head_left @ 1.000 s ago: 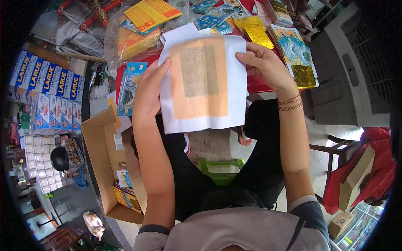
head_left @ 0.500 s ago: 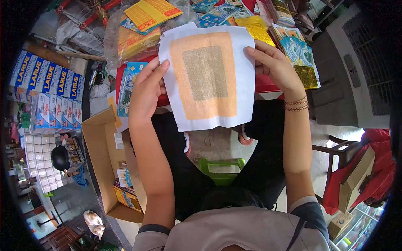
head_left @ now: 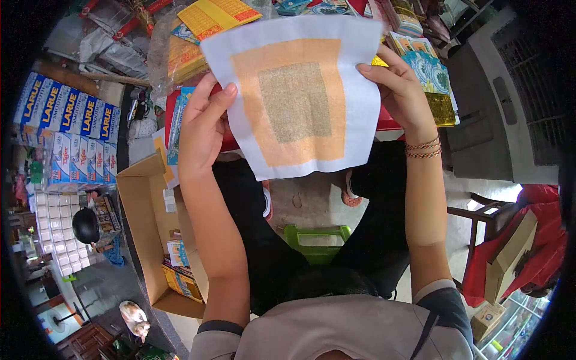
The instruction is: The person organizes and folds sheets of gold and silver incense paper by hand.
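A sheet of joss paper (head_left: pixel 242 132), white with an orange block and a dull metallic rectangle in its middle, is held up in front of me. My left hand (head_left: pixel 204 120) pinches its left edge, thumb at the front and fingers partly hidden behind. On the opposite edge, my right hand (head_left: pixel 403 90) grips it between thumb and fingers. The sheet's top flares wider than its bottom and bends a little. Beyond it lie yellow printed paper packets (head_left: pixel 217 17) and a stack of blue and gold papers (head_left: pixel 427 69).
An open cardboard box (head_left: pixel 139 240) with paper packs inside stands at my left. Between my feet is a green plastic stool (head_left: pixel 317 237). Stacked beer cartons (head_left: pixel 72 114) rise at far left, near a cat (head_left: pixel 134 319). A grey cabinet (head_left: pixel 489 114) stands at right.
The sheet has been spread wider, and its upper corners now flare outward and up. My left hand has moved slightly left, and my right hand has shifted a little.
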Available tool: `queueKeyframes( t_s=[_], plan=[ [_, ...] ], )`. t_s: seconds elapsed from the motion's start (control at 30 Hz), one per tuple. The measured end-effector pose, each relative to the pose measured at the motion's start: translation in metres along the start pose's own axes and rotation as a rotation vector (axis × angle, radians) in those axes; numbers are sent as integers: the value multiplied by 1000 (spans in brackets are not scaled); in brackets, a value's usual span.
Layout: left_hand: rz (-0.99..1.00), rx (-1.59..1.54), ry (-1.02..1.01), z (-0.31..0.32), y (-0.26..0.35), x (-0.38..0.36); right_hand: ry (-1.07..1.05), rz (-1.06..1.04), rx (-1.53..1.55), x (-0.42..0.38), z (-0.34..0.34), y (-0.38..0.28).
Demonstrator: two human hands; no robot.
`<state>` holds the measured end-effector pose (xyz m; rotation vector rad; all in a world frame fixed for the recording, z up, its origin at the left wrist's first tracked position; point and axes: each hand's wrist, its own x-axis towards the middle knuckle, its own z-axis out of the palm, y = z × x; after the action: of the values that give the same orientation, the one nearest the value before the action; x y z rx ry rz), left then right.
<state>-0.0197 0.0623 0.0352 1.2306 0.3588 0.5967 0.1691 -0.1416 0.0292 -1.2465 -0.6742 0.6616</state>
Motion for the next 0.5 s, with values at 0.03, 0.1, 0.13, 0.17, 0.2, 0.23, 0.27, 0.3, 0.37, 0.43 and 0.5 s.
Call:
queueKeyframes(
  t_s=[0.03,0.1,0.13,0.17,0.2,0.23,0.27,0.3,0.37,0.43,0.5],
  plan=[
    [-7,-28,44,2,1,-1,9,-12,94,-1,2,-2],
    [5,-39,-99,-26,-10,6,-59,-73,127,-1,1,-2],
    [17,-50,-243,-31,-10,7,-127,-135,161,-1,0,-1],
    [17,-49,-241,-33,-12,7,-128,-134,161,0,-1,0],
    [13,-34,-211,-33,-14,6,-138,-173,97,1,-2,2],
    [9,-20,-182,-30,-13,6,-149,-211,33,1,-4,3],
    [9,-21,-180,-27,-12,5,-150,-210,32,1,-5,4],
    [-6,-43,-156,-25,-11,5,-142,-195,-19,1,-8,4],
    [-21,-66,-130,-23,-12,5,-135,-178,-71,1,-8,4],
    [8,-92,-173,-21,-11,8,-112,-206,-172,0,-5,3],
    [-14,-128,-122,-13,-6,5,-110,-228,-201,0,-5,1]
  ],
)
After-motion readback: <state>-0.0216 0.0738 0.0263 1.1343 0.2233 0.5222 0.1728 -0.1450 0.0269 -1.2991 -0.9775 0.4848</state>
